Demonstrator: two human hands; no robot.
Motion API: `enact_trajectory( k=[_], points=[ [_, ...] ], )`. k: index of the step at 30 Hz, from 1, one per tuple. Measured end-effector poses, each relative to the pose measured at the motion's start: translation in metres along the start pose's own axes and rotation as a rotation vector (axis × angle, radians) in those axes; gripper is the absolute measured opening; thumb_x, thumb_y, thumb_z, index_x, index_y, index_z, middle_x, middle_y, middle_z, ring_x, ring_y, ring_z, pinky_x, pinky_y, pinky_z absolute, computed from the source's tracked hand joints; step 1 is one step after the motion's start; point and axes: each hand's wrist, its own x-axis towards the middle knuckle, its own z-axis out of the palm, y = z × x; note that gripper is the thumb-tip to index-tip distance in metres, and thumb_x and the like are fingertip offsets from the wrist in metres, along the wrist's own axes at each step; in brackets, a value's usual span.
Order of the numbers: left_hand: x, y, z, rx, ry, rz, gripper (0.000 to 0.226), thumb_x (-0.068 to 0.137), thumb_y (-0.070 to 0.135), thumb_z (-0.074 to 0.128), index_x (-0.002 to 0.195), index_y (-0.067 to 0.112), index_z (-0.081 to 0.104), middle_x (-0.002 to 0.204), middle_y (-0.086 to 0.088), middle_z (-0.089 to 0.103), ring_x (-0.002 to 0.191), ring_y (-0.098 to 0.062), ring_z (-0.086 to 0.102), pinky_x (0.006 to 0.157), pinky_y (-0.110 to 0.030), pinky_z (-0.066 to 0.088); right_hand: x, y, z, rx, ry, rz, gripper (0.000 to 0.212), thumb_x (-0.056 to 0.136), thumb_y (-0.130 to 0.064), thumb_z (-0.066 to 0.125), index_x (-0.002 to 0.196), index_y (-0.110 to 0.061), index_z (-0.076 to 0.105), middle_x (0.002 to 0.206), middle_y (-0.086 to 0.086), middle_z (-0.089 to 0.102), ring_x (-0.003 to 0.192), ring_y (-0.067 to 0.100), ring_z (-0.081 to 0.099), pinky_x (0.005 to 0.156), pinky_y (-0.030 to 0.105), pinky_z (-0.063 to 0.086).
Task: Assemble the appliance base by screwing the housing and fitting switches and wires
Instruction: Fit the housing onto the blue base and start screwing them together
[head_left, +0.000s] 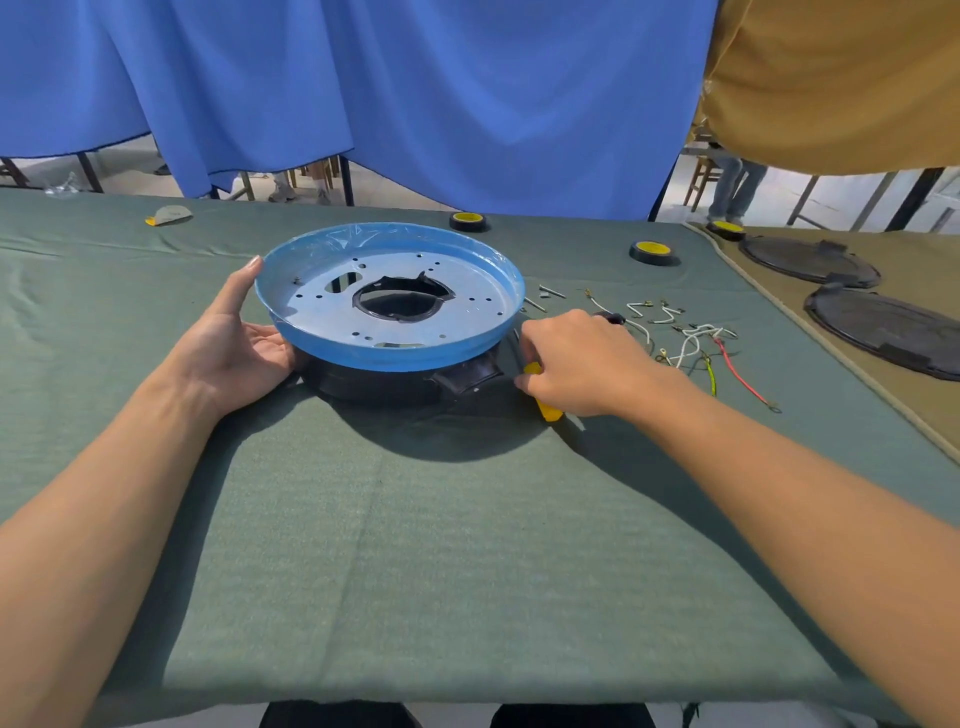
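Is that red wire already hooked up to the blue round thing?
No, the red wire lies loose on the cloth, apart from the blue-rimmed base.

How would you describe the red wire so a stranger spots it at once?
Start at the blue-rimmed base on the green cloth and go right, past the right hand gripping a screwdriver, to the scatter of wires. The red wire lies at its near right edge. Its neighbours are white or yellow-green; it alone is red.

Most of yellow-handled tool (548, 408) under right hand (587, 364), tip unseen
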Motion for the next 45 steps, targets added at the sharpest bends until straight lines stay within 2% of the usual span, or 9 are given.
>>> enact_trajectory(
  k=[5,14,22,25,29,33,38,42,45],
  points=[
    [0.001,0.000,-0.001,0.005,0.002,-0.003,0.078,0.079,0.043,0.079,0.131,-0.007,0.048,0.129,-0.018,0.062,0.119,-0.025,0.063,0.104,-0.032,0.046,-0.004,-0.013,0.010,-0.031,0.120,-0.002,0.028,0.084,-0.028,0.059,0.086,-0.015,0.034,0.076,0.007,0.041,0.090,0.040,0.058,0.063,0.038,0.033],
    [0.003,-0.001,0.000,0.032,0.029,0.019,0.075,0.078,0.044,0.078,0.128,-0.005,0.051,0.124,-0.016,0.066,0.113,-0.023,0.066,0.094,-0.031,0.053,0.007,0.003,-0.008,0.241,0.382,0.415,0.030,0.080,-0.028,0.061,0.102,-0.008,0.058,0.096,0.019,0.064,0.091,0.041,0.056,0.067,0.035,0.035],
    [0.006,-0.001,0.000,0.014,0.068,0.016,0.079,0.074,0.043,0.081,0.127,-0.007,0.050,0.122,-0.018,0.067,0.111,-0.025,0.067,0.094,-0.032,0.053,0.030,0.004,-0.038,0.720,0.550,0.570,0.017,0.081,-0.023,0.066,0.094,-0.013,0.062,0.094,0.001,0.055,0.093,0.018,0.044,0.074,0.036,0.046],
    [0.005,-0.001,0.000,0.007,0.050,0.004,0.079,0.076,0.043,0.079,0.131,-0.006,0.051,0.125,-0.018,0.065,0.113,-0.026,0.066,0.097,-0.033,0.050,0.039,-0.013,-0.035,0.823,0.497,0.535,0.004,0.080,-0.019,0.069,0.077,-0.018,0.065,0.088,0.002,0.065,0.094,0.025,0.062,0.075,0.040,0.057],
    [0.004,-0.001,0.001,0.017,0.040,-0.005,0.077,0.079,0.045,0.075,0.132,-0.005,0.051,0.128,-0.018,0.064,0.118,-0.027,0.064,0.105,-0.036,0.045,0.046,-0.039,-0.030,0.668,0.395,0.319,0.014,0.084,-0.016,0.061,0.085,-0.017,0.074,0.081,0.000,0.069,0.092,0.020,0.060,0.066,0.025,0.043],
    [0.003,-0.002,0.002,0.020,0.045,-0.004,0.077,0.078,0.044,0.075,0.132,-0.005,0.051,0.128,-0.019,0.063,0.118,-0.027,0.063,0.107,-0.036,0.044,0.055,-0.058,-0.029,0.480,0.274,0.122,0.019,0.094,-0.020,0.058,0.095,-0.008,0.073,0.097,0.010,0.071,0.098,0.026,0.058,0.079,0.033,0.047],
    [0.002,-0.002,0.002,0.029,0.039,-0.009,0.075,0.081,0.045,0.072,0.134,-0.005,0.051,0.131,-0.018,0.062,0.123,-0.027,0.060,0.110,-0.036,0.041,0.062,-0.067,-0.026,0.409,0.171,0.091,0.028,0.099,-0.019,0.052,0.105,0.004,0.067,0.102,0.022,0.068,0.106,0.036,0.055,0.088,0.047,0.047],
    [0.004,-0.002,0.002,0.041,0.051,-0.001,0.074,0.082,0.045,0.071,0.134,-0.004,0.051,0.132,-0.018,0.061,0.125,-0.027,0.058,0.111,-0.037,0.041,0.072,-0.068,-0.032,0.521,0.177,0.132,0.025,0.101,-0.015,0.047,0.123,-0.012,0.059,0.111,0.015,0.065,0.110,0.030,0.053,0.082,0.034,0.043],
    [0.004,-0.002,0.002,0.044,0.063,0.009,0.076,0.080,0.044,0.074,0.134,-0.004,0.052,0.135,-0.019,0.059,0.128,-0.027,0.055,0.111,-0.037,0.041,0.083,-0.073,-0.041,0.597,0.181,0.099,0.024,0.101,-0.017,0.044,0.123,-0.019,0.055,0.109,0.013,0.065,0.101,0.027,0.059,0.087,0.040,0.049]
  ],
)
